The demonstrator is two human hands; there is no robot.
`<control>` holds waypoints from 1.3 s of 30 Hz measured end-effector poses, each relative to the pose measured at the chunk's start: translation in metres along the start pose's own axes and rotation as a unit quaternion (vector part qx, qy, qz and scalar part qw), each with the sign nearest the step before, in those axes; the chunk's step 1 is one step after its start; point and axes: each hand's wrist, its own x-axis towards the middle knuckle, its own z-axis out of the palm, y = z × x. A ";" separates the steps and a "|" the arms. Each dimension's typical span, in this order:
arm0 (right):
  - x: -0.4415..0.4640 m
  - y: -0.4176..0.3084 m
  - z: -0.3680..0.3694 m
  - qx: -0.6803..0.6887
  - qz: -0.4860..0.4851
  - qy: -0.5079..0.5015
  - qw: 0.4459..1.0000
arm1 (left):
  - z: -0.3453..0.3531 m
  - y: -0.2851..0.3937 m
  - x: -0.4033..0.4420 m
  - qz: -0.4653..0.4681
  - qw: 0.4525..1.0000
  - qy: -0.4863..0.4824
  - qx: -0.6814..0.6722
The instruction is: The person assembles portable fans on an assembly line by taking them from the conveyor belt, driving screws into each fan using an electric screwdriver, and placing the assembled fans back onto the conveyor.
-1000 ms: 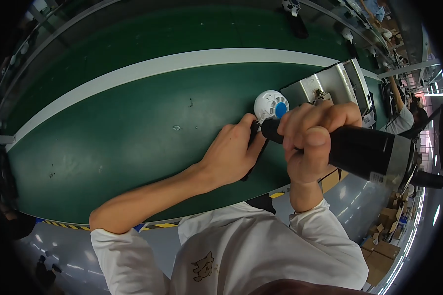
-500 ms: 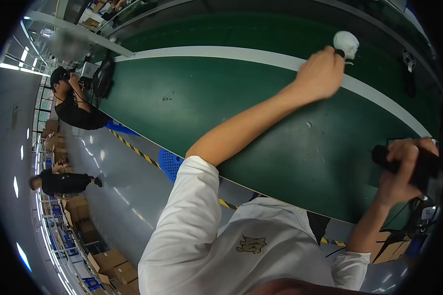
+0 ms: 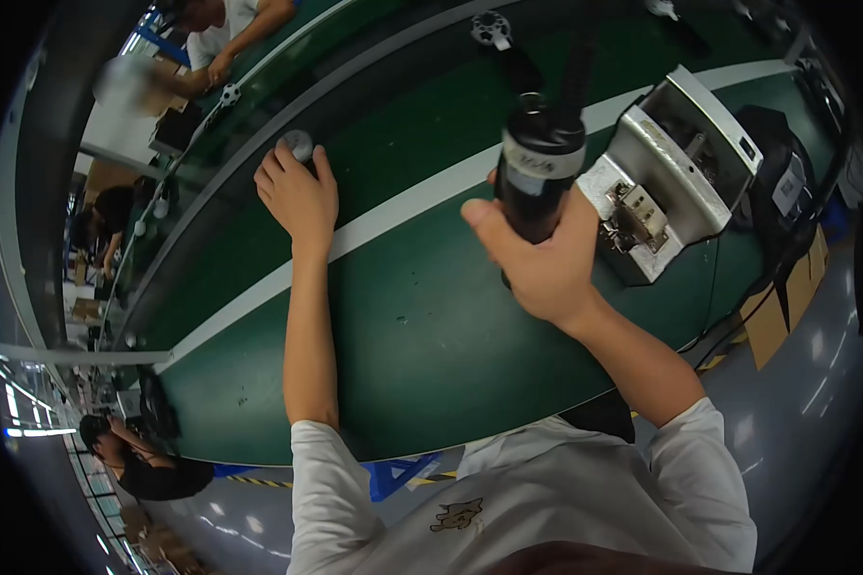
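Observation:
My left hand (image 3: pixel 297 203) reaches over the dark green belt, palm down. Its fingers curl around a grey, round-topped piece (image 3: pixel 298 144); the lower part of this piece is hidden by the hand. Nearer the middle, my right hand (image 3: pixel 551 259) wraps around a black electric screwdriver (image 3: pixel 537 192), a thick cylinder with a pale band and label. A dark cord seems to run up from its top. Just right of that hand stands an open metal machine (image 3: pixel 676 163) with a small mechanism (image 3: pixel 638 216) at its front.
A white strip (image 3: pixel 403 204) divides the green table (image 3: pixel 431 355) from the belt (image 3: pixel 403 125). White, round-headed pieces with black handles (image 3: pixel 492 31) lie farther along. A black bag (image 3: pixel 786 182) sits right of the machine. Other people (image 3: pixel 225 34) work across the line and at the far left.
The view has swung to the right. My right hand has brought the screwdriver up beside the metal machine, and my left hand stays over the belt at a round piece.

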 end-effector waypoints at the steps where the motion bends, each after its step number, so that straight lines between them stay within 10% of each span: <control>1: 0.001 -0.004 0.000 -0.047 -0.047 -0.010 0.998 | -0.004 0.016 0.008 0.018 0.998 -0.013 -0.053; 9: -0.002 0.003 -0.003 -0.071 -0.084 -0.026 0.994 | 0.072 0.164 0.066 -0.097 0.875 -0.334 -0.337; 17: -0.001 -0.008 -0.012 -0.083 -0.080 -0.034 0.993 | 0.097 0.217 0.085 -0.119 0.905 -0.325 -0.247; 22: -0.002 -0.008 -0.012 -0.086 -0.101 -0.036 0.991 | 0.072 0.180 0.074 -0.125 0.854 -0.289 -0.415; 24: -0.003 -0.011 -0.013 -0.080 -0.055 -0.048 0.994 | 0.051 0.161 0.067 -0.161 0.812 -0.311 -0.467; 26: -0.002 -0.002 -0.010 -0.064 -0.105 -0.035 0.992 | -0.007 0.147 0.052 -0.274 0.603 -0.371 -0.651; 29: -0.005 -0.013 -0.013 -0.044 -0.141 -0.037 0.988 | -0.065 0.131 0.018 -0.322 0.504 -0.352 -0.720; 39: 0.012 -0.101 -0.029 -0.112 -0.311 0.054 0.942 | -0.143 0.134 -0.078 -0.322 0.418 -0.434 -0.730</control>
